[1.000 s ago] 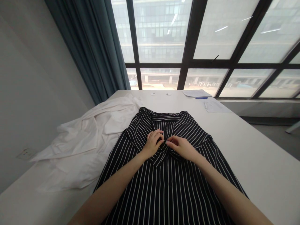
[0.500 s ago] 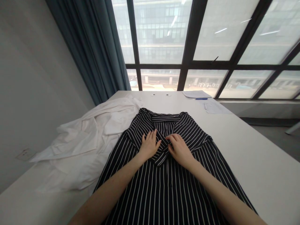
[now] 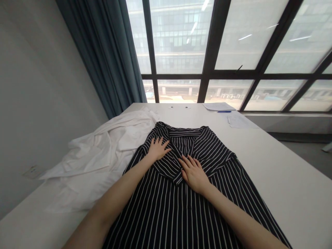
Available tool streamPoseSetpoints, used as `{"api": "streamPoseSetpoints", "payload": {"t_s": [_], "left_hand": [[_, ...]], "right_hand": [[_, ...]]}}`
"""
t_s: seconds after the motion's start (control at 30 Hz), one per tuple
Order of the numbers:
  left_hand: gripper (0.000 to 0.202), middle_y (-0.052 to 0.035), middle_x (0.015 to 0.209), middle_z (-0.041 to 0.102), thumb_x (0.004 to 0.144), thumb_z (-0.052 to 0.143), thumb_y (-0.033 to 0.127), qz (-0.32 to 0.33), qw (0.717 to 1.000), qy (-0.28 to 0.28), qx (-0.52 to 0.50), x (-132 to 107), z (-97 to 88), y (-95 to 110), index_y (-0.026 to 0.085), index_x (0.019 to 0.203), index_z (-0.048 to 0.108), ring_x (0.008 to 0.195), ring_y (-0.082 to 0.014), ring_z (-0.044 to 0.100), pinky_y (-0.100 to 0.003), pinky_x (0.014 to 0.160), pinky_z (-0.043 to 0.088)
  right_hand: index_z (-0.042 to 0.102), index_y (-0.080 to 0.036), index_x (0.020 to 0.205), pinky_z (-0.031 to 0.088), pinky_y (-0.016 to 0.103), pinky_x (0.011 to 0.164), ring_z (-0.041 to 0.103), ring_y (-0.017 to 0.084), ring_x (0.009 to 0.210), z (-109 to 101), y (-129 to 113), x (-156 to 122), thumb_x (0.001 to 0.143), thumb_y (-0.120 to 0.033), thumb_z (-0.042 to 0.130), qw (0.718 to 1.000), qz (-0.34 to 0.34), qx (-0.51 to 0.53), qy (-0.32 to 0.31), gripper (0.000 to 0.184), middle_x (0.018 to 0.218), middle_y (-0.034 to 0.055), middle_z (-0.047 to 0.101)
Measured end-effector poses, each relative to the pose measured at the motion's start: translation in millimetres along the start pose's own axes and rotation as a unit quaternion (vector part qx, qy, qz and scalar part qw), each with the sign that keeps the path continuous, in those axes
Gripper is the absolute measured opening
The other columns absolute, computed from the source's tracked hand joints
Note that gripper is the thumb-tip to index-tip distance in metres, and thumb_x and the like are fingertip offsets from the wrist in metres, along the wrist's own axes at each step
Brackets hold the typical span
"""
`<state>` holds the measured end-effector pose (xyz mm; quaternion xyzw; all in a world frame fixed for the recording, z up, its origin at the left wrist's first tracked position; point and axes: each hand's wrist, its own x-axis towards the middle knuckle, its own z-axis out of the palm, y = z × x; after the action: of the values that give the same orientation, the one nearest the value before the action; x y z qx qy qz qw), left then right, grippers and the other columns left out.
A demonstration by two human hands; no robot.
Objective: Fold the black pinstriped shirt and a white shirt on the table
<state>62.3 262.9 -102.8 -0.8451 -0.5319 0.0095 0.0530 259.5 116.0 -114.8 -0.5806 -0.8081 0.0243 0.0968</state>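
I've got the shirt [image 3: 168, 218] at my 6 o'clock, on the table [image 3: 290, 166]. Hands apart: left hand [image 3: 157, 148] spread on its collar [image 3: 210, 152] at 11, right hand [image 3: 194, 175] resting below the neckline, fingers loosely extended. White cloth [image 3: 95, 155] at 9–10, pen [image 3: 224, 111] at 1.

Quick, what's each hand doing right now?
Left hand: open, spread on the striped garment.
Right hand: open, on the same striped garment, below its neckline.
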Motion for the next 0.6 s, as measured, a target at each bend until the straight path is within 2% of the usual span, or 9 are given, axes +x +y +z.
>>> {"api": "streamPoseSetpoints", "payload": {"t_s": [0.1,0.23,0.33,0.4,0.5,0.6], "left_hand": [[0.063,-0.0144,0.156,0.031,0.095,0.035,0.062,-0.036,0.999,0.0,0.012,7.7,0.5,-30.3,0.028,0.148,0.038,0.144,-0.0371,0.026,-0.062,0.112,0.017],[0.056,-0.0152,0.153,0.037,0.098,0.037,0.052,-0.054,0.998,0.021,0.025,11.7,-5.0,-53.9,0.023,0.145,0.043,0.143,-0.0326,0.029,-0.055,0.114,0.017],[0.05,-0.0169,0.151,0.04,0.1,0.033,0.036,-0.064,0.996,0.055,0.032,18.8,-11.9,-50.4,0.015,0.143,0.045,0.143,-0.0301,0.029,-0.051,0.117,0.012],[0.051,-0.0157,0.153,0.037,0.099,0.03,0.03,-0.06,0.995,0.07,0.031,27.3,-14.6,-43.4,0.012,0.145,0.041,0.145,-0.0269,0.025,-0.046,0.118,0.01],[0.055,-0.0095,0.156,0.033,0.098,0.033,0.038,-0.039,0.997,0.056,0.023,42.0,-12.7,-38.2,0.017,0.149,0.035,0.146,-0.025,0.023,-0.042,0.119,0.013],[0.065,-0.0113,0.156,0.033,0.095,0.039,0.053,-0.05,0.998,0.023,0.013,53.7,-6.8,-45.7,0.021,0.151,0.033,0.144,-0.0341,0.026,-0.052,0.116,0.017]], "right_hand": [[0.04,-0.021,0.148,0.022,0.047,0.116,0.026,0.028,0.145,0.4,-0.6,-0.5,0.099,-0.034,0.035,1.0,0.003,0.001,-0.002,0.052,0.157,0.0043,0.034],[0.04,-0.021,0.148,0.021,0.047,0.117,0.026,0.028,0.144,1.4,-0.2,-0.9,0.099,-0.035,0.034,1.0,0.003,0.002,-0.001,0.052,0.157,0.0042,0.034],[0.04,-0.021,0.148,0.022,0.047,0.116,0.026,0.028,0.144,1.4,0.0,-0.3,0.099,-0.035,0.034,1.0,0.003,0.004,-0.001,0.052,0.157,0.0042,0.034],[0.04,-0.022,0.148,0.022,0.048,0.116,0.027,0.028,0.144,1.4,0.0,0.3,0.099,-0.035,0.034,1.0,0.002,0.005,0.0,0.052,0.157,0.0043,0.034],[0.04,-0.022,0.148,0.023,0.048,0.116,0.027,0.028,0.144,2.1,0.6,0.7,0.099,-0.035,0.035,1.0,0.002,0.006,0.004,0.051,0.157,0.0042,0.034],[0.041,-0.023,0.148,0.023,0.048,0.116,0.027,0.028,0.144,3.7,1.6,0.6,0.099,-0.036,0.035,1.0,-0.001,0.005,0.01,0.051,0.156,0.0041,0.034]]}}
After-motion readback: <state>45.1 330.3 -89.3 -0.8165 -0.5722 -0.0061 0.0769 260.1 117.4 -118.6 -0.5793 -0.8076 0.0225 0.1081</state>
